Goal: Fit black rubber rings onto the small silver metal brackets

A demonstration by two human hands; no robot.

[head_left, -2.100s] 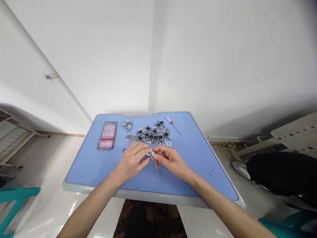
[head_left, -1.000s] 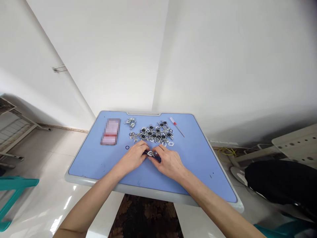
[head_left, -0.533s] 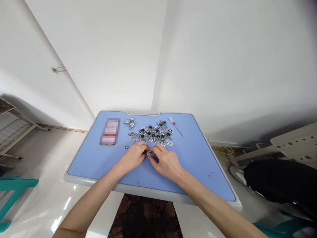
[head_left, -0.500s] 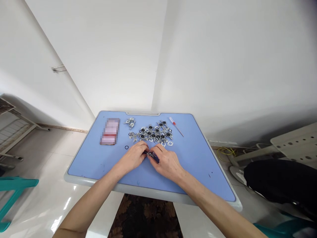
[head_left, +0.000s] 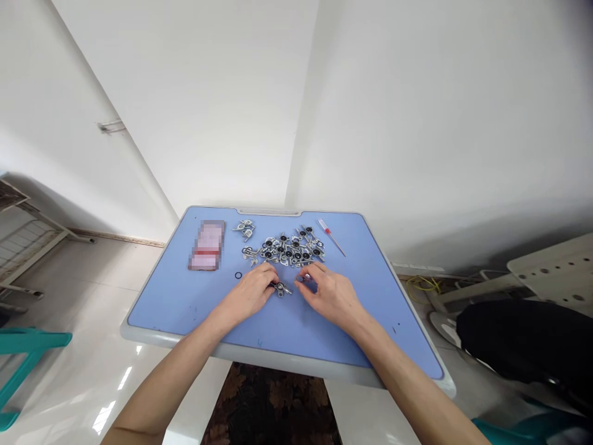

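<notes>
Gripping one fitting [head_left: 280, 288] in your left hand [head_left: 252, 289]; right hand [head_left: 330, 295] curled, hold unclear. One screwdriver [head_left: 328, 231] far right.

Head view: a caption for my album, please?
Left hand holds a metal part near clustered fittings on a blue table.

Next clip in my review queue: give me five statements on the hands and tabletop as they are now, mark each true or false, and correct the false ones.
1. The left hand has its fingers on a small metal part. True.
2. The right hand touches that same part. False: a gap shows between them.
3. A screwdriver lies to the right of the heap of metal parts. True.
4. The tabletop is green. False: it is blue.
5. A black ring lies near the left hand, apart from the heap. True.
</notes>
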